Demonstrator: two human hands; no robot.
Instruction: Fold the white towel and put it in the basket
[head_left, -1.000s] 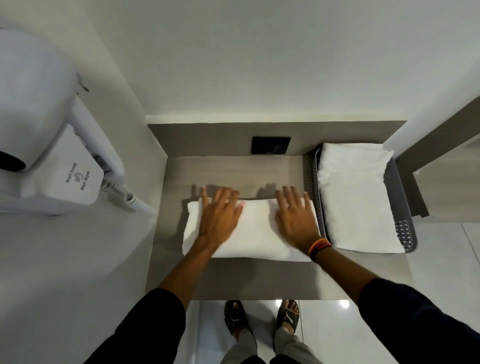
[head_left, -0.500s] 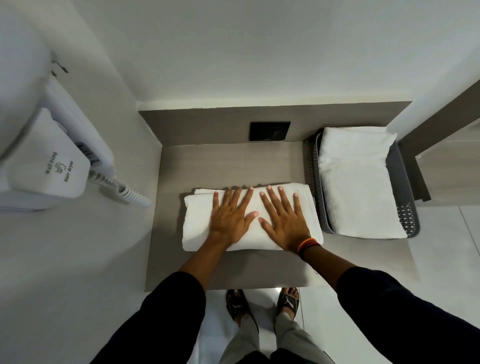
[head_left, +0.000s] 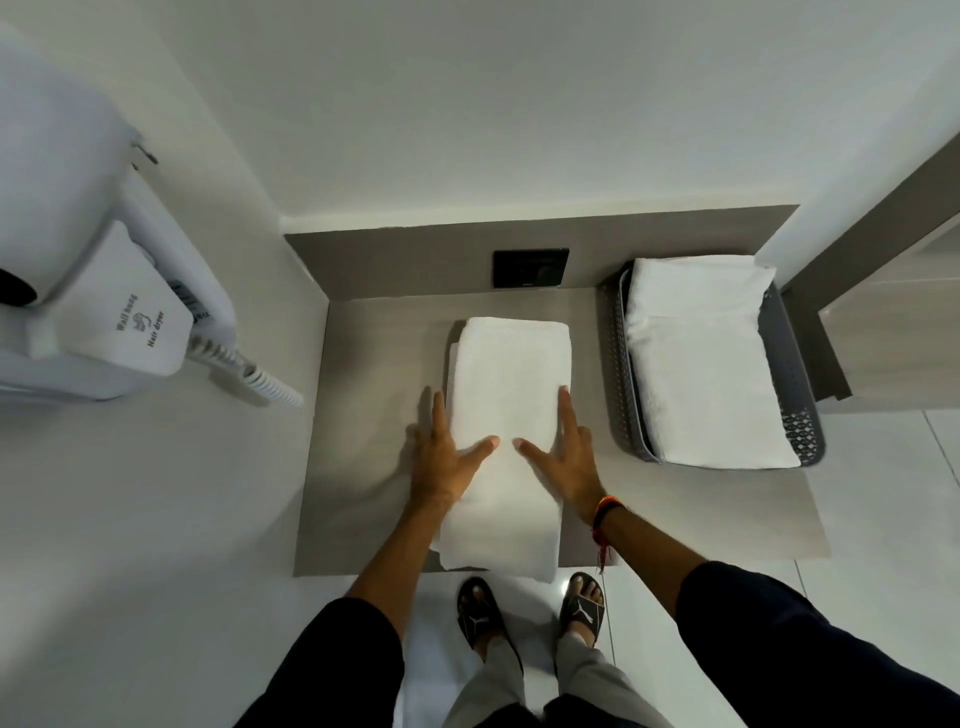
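**Both hands flat along the folded towel**

While I watch through the head camera, the only view I have, the white towel (head_left: 506, 431) lies folded into a long strip on the grey counter (head_left: 363, 467). It runs lengthwise away from the body, its far end close to the back wall and its near end hanging a little over the counter's front edge, above the sandalled feet (head_left: 530, 610).

I see the left hand (head_left: 441, 462) spread wide and flat against the towel's left side. Its fingers point away along the edge, and its thumb reaches inward and rests on top of the cloth. Nothing is pinched or closed in it; it only presses.

I see the right hand (head_left: 566, 457) doing the mirror of this on the towel's right side: fingers extended forward beside the edge, thumb laid across the top, palm unclenched. The two thumb tips lie near each other at the towel's middle but stay apart. An orange and dark wristband (head_left: 605, 509) sits on the right wrist.

To the right, the grey perforated basket (head_left: 613, 364) stands on the same counter, just beside the towel but not touching it. It already holds another folded white towel (head_left: 701, 364) that fills most of it. A black wall plate (head_left: 530, 267) sits on the back panel. A wall-hung hair dryer (head_left: 104, 291) with a coiled cord is mounted on the left wall.
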